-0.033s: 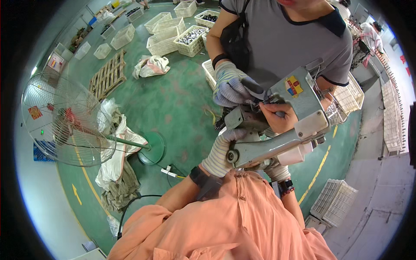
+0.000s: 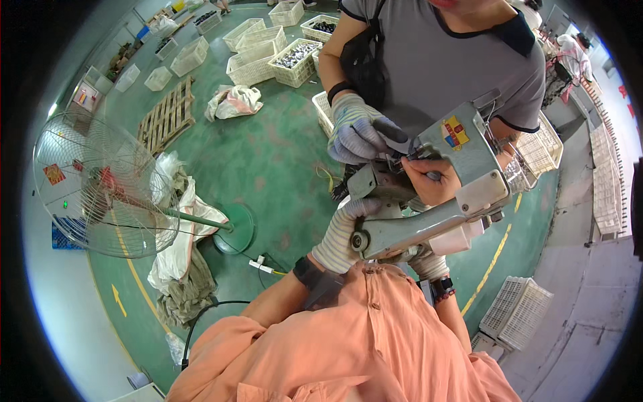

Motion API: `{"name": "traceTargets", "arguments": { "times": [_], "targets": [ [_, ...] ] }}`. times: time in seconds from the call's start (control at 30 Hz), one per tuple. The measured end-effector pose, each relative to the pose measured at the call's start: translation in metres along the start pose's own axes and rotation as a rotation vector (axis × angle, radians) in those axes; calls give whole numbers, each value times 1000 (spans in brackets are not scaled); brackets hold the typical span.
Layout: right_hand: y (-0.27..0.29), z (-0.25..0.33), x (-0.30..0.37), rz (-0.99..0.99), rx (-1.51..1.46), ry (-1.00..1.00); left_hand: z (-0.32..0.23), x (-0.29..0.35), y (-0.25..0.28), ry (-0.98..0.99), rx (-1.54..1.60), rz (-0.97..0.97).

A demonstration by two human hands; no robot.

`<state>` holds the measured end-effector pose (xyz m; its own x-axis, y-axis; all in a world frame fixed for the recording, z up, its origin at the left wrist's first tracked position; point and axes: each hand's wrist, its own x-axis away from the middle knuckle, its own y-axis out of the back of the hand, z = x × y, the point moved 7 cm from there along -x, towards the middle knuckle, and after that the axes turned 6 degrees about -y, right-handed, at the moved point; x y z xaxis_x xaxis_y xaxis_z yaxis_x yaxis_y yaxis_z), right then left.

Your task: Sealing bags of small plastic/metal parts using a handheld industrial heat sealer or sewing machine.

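A grey sewing machine head [image 2: 422, 231] is tilted in front of my orange shirt. My left hand [image 2: 338, 238], in a striped knit glove, is closed around its near left end, beside a round black knob. Low on the machine's right side is my right hand [image 2: 429, 262], also gloved; its fingers are mostly hidden underneath. Across from me, a co-worker's gloved hand [image 2: 351, 127] and bare hand [image 2: 432, 179] meet at the machine's far side, around small dark parts I cannot make out.
A wire-cage floor fan [image 2: 107, 184] stands at left beside white sacks [image 2: 181, 234]. Behind are a wooden pallet [image 2: 167, 115] and several plastic crates, one crate [image 2: 295, 63] full of small parts. Stacked crates [image 2: 516, 311] sit at lower right. A power strip [image 2: 261, 266] lies on the floor.
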<state>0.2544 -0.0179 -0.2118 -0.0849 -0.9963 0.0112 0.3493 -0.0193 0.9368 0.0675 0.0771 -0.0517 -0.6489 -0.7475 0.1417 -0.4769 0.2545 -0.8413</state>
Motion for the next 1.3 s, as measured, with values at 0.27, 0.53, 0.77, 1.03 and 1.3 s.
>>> {"name": "traceTargets", "arguments": {
  "times": [0.27,0.53,0.77,1.03,1.3],
  "targets": [
    [0,-2,-4,202,-23,-121,0,-2,7,-9,5,-43],
    [-6,-3,-5,250,-34,-102,9,-2,26,1,109,-94],
    [-17,-10,-1,42,3,-16,13,-3,32,26,126,-39],
    [-5,5,-7,401,-42,-66,8,0,42,-27,53,-73],
    [-9,-16,4,238,-568,-126,7,-3,21,25,67,-135]
  ]
}}
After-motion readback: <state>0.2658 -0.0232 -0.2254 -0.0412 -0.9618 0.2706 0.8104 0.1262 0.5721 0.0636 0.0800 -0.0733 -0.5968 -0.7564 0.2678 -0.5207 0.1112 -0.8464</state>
